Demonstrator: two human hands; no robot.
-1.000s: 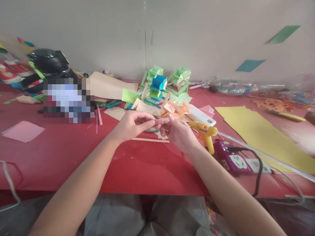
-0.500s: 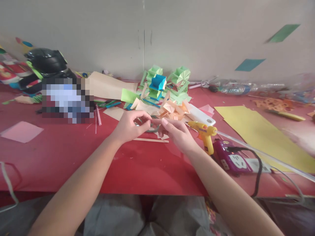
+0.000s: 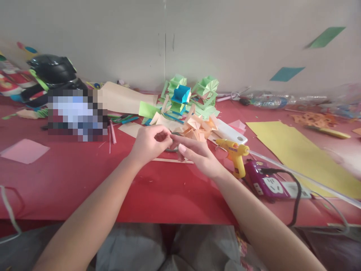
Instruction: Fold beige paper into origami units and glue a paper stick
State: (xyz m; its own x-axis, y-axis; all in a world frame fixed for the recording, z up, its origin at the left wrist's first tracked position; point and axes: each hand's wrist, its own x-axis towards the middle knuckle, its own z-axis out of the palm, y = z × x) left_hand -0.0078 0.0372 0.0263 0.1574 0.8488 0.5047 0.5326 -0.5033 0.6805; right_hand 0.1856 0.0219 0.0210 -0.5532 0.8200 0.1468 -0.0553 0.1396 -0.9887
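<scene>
My left hand (image 3: pixel 150 146) is closed in a pinch over the red table (image 3: pixel 158 192), and whatever its fingertips hold is too small or hidden to make out. Fingers stretched out, my right hand (image 3: pixel 199 155) meets those fingertips, its thumb apart from the index finger. A greyish-green ring-shaped thing (image 3: pixel 170 150) shows partly behind the hands. Below them lies a thin pale strip (image 3: pixel 169 160). Just beyond are folded orange paper pieces (image 3: pixel 197 127), with a blue folded paper piece (image 3: pixel 181 94) and green folded paper shapes (image 3: pixel 208 86) farther back.
A yellow glue gun (image 3: pixel 237 154) stands right of my right hand, near a purple power socket (image 3: pixel 266 181) with cables. Yellow paper (image 3: pixel 293 150) lies at right, pink paper (image 3: pixel 25 151) at left. A white phone-like slab (image 3: pixel 229 131) and brown card (image 3: pixel 124 98) lie behind.
My right thumb has moved down and left, away from the index finger, and the right fingers have spread. My left hand keeps its pinch with little movement.
</scene>
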